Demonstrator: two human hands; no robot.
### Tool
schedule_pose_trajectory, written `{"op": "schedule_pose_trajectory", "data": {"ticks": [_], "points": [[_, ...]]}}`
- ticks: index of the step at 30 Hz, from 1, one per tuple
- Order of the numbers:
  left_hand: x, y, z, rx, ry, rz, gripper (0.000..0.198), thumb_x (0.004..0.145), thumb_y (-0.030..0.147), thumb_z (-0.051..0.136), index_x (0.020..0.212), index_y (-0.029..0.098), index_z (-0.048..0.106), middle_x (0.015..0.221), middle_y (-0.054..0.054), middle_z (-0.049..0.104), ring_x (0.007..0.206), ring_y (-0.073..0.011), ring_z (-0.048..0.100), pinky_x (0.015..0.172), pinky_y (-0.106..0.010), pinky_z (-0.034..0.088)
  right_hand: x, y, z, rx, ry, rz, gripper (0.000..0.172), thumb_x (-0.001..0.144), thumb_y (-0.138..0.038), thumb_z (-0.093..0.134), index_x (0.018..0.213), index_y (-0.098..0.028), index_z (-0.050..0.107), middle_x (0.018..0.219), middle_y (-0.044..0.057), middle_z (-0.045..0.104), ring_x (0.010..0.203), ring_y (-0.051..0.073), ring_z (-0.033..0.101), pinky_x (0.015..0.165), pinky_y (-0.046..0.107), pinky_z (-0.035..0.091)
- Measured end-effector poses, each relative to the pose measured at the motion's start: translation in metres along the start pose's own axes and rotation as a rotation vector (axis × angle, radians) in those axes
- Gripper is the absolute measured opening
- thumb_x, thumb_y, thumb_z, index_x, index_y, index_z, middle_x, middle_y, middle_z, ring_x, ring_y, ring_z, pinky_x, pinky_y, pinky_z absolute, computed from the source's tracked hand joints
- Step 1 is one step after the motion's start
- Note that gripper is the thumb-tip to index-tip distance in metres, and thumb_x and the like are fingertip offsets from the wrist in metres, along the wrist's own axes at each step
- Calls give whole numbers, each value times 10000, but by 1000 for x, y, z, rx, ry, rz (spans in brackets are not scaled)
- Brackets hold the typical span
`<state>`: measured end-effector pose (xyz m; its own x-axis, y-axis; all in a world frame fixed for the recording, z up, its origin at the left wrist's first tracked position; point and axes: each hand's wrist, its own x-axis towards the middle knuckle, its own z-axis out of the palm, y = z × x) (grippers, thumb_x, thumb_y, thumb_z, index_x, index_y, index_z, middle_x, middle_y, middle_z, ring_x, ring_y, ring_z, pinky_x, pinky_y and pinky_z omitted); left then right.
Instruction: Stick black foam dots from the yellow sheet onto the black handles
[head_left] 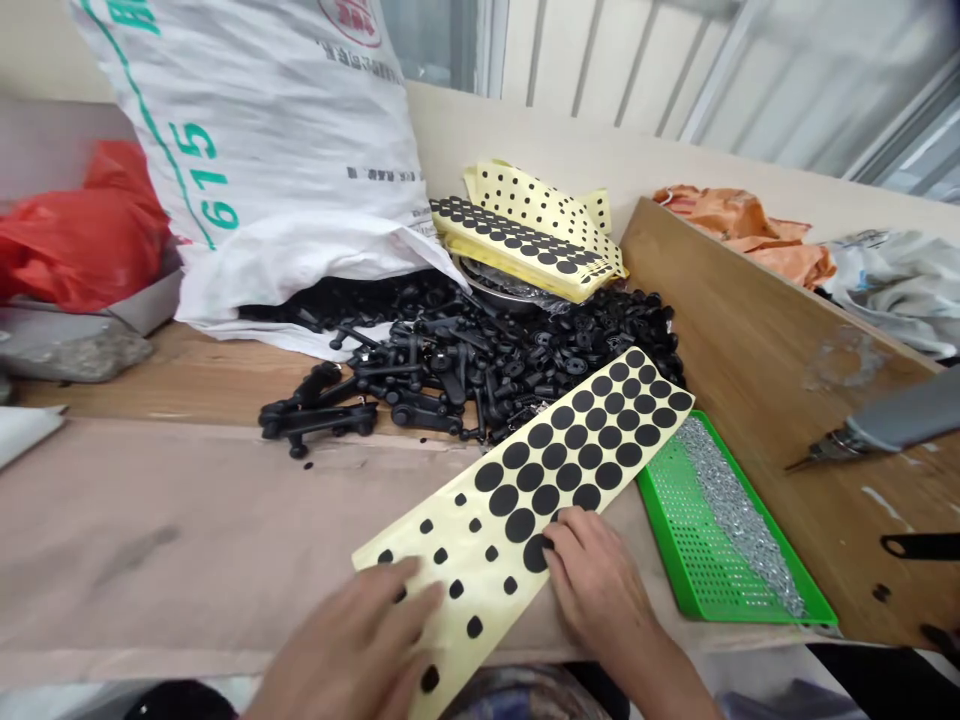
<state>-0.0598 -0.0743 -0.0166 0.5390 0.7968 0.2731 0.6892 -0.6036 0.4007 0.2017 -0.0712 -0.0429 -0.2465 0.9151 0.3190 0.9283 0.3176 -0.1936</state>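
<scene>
A pale yellow sheet of round black stickers (570, 468) lies slantwise in front of me. Large discs cover its far part, while the near part shows only small black dots. My right hand (600, 580) has its thumb and fingers closed at the sheet's right edge, beside the lowest large disc. Over the near left part of the sheet is my left hand (352, 640), a little blurred, its fingers stretched out and apart. Whether its fingertips touch the paper I cannot tell. Past the sheet's far edge lies a heap of black plastic parts (450, 370).
A green basket (664, 540) of small metal screws stands at the right. Beyond it are a wooden board (720, 330) and a grey power screwdriver (900, 415). A large white sack (292, 130) stands behind the parts, with more sticker sheets (525, 240) beside it and a red bag (82, 235) leftward.
</scene>
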Motion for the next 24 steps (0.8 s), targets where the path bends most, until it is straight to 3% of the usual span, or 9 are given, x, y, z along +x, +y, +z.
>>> {"op": "schedule_pose_trajectory", "data": {"ticks": [3, 6, 12, 19, 24], "points": [[35, 21, 26, 61, -207, 156, 298, 871, 211, 494, 1152, 271, 575, 1271, -78, 563, 1097, -282, 536, 886, -420, 458, 4, -4, 5, -30, 25, 3, 232, 849, -68, 400, 827, -162, 611, 810, 101, 587, 738, 235, 524, 661, 362, 447], [63, 38, 43, 162, -313, 146, 278, 869, 279, 513, 1137, 244, 576, 1213, -113, 583, 1056, -313, 539, 812, -460, 464, 5, -5, 2, 21, 37, 20, 227, 862, -65, 389, 827, -165, 590, 827, 96, 579, 755, 230, 529, 677, 361, 446], [70, 39, 50, 226, -313, 135, 293, 908, 343, 467, 1174, 243, 538, 1172, -108, 582, 997, -293, 531, 748, -440, 423, 4, -2, -14, 274, -113, 70, 180, 897, -102, 385, 908, -183, 545, 889, 74, 556, 815, 203, 558, 705, 328, 472], [65, 35, 56, 230, -270, 173, 320, 940, 380, 399, 1196, 229, 517, 1192, -114, 558, 985, -276, 503, 743, -420, 372, 9, 1, -7, 80, -94, 64, 190, 863, -82, 384, 795, -176, 535, 863, 93, 565, 799, 234, 553, 695, 372, 475], [66, 35, 56, 239, -257, 189, 325, 941, 356, 392, 1210, 216, 509, 1198, -116, 555, 965, -274, 502, 716, -418, 373, 14, 0, -9, 95, -133, 49, 193, 855, -81, 372, 751, -184, 498, 816, 83, 546, 740, 208, 538, 646, 332, 470]]}}
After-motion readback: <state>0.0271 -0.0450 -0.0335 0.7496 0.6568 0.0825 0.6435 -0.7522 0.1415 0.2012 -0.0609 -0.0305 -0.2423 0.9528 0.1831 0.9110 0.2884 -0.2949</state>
